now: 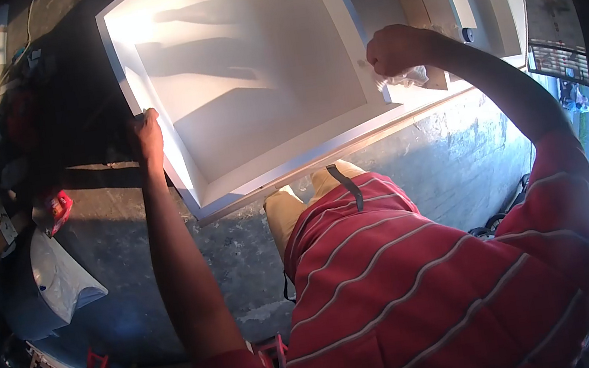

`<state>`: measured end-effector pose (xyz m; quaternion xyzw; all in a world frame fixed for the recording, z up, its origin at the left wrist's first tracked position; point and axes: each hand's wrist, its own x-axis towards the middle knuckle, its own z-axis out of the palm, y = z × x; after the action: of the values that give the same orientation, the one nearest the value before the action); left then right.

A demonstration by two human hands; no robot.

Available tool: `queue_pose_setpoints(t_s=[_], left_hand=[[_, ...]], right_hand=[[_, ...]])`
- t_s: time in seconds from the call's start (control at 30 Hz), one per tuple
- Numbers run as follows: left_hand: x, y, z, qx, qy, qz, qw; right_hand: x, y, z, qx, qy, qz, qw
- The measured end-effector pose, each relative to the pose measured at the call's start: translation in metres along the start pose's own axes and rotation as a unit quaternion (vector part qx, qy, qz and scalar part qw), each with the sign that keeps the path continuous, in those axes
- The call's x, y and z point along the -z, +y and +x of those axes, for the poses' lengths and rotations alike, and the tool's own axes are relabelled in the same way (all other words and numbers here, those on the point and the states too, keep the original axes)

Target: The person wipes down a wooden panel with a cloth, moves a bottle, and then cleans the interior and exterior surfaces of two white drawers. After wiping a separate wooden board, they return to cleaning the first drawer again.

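A white open-fronted cabinet (268,159) lies on its back before me, divided into a wide compartment and narrower ones on the right. My left hand (148,135) is closed on the outer edge of its left side panel. Over the divider between the wide and narrow compartments, my right hand (398,50) is curled into a fist. What it holds, if anything, is hidden by its fingers. Just under that fist a crumpled whitish, see-through piece (411,77), perhaps plastic, lies by the cabinet's near edge. A small dark round object (468,34) is on a right-hand panel.
Grey concrete floor (456,154) stretches under the cabinet. To the left lie a red packet (60,211) and a curved white sheet (59,277). Dark clutter and boards fill the far left. Bright daylight comes in at the right, beside a louvred panel (559,60).
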<state>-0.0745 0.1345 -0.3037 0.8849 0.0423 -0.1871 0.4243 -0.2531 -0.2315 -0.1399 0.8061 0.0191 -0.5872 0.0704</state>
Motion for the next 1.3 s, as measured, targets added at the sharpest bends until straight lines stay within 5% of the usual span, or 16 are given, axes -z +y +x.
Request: queue_pose_setpoints(t_s=[0.07,0.17,0.23,0.3,0.37,0.4,0.43,0.5,0.6,0.7,0.77,0.83,0.9,1.1,1.17,1.3], left_hand=[[0.003,0.011,-0.006,0.004,-0.007,-0.010,1.000],[0.004,0.015,-0.007,0.013,-0.008,0.045,0.999],[-0.001,0.009,-0.004,-0.086,0.032,-0.028,0.995],[0.005,-0.006,0.008,-0.037,-0.010,0.044,0.998],[-0.003,-0.032,0.020,-0.288,0.055,0.132,0.947],[-0.006,-0.016,0.014,-0.086,0.036,0.048,0.994],[-0.005,-0.009,0.009,-0.092,0.033,0.048,0.994],[-0.003,-0.002,0.002,-0.105,0.063,0.065,0.990],[-0.002,-0.013,0.008,-0.121,0.033,0.041,0.991],[-0.006,-0.033,0.026,-0.189,0.021,0.036,0.981],[-0.006,-0.023,0.021,-0.048,0.039,-0.008,0.998],[-0.005,-0.021,0.018,-0.044,0.038,-0.015,0.998],[-0.004,-0.016,0.017,-0.044,0.039,-0.023,0.998],[-0.006,-0.016,0.014,-0.077,0.033,-0.027,0.996],[-0.002,-0.023,0.020,-0.149,0.034,0.055,0.987],[-0.005,-0.021,0.019,-0.137,0.063,0.061,0.987]], right_hand=[[-0.008,0.014,0.000,0.057,0.253,0.185,0.948],[-0.042,-0.006,0.004,-0.011,0.204,0.213,0.955],[-0.091,-0.023,0.015,-0.026,0.211,0.190,0.958],[-0.128,-0.059,0.020,-0.099,0.329,0.191,0.920],[-0.133,-0.090,0.027,-0.101,0.515,0.181,0.832],[-0.120,-0.104,0.029,-0.052,0.475,0.264,0.838],[-0.107,-0.119,0.032,-0.001,0.432,0.345,0.833],[-0.100,-0.150,0.043,0.132,0.596,0.273,0.743],[-0.091,-0.123,0.048,0.179,0.637,0.285,0.693],[-0.144,-0.051,0.065,0.077,0.481,0.335,0.806],[-0.147,-0.015,0.021,0.004,0.420,0.458,0.784],[-0.179,0.025,0.022,-0.046,0.490,0.351,0.796],[-0.184,0.044,0.001,-0.095,0.425,0.367,0.822],[-0.135,0.009,-0.028,-0.101,0.443,0.606,0.653],[-0.137,0.006,-0.001,0.012,0.543,0.477,0.691],[-0.123,0.004,0.026,-0.083,0.367,0.407,0.832]])
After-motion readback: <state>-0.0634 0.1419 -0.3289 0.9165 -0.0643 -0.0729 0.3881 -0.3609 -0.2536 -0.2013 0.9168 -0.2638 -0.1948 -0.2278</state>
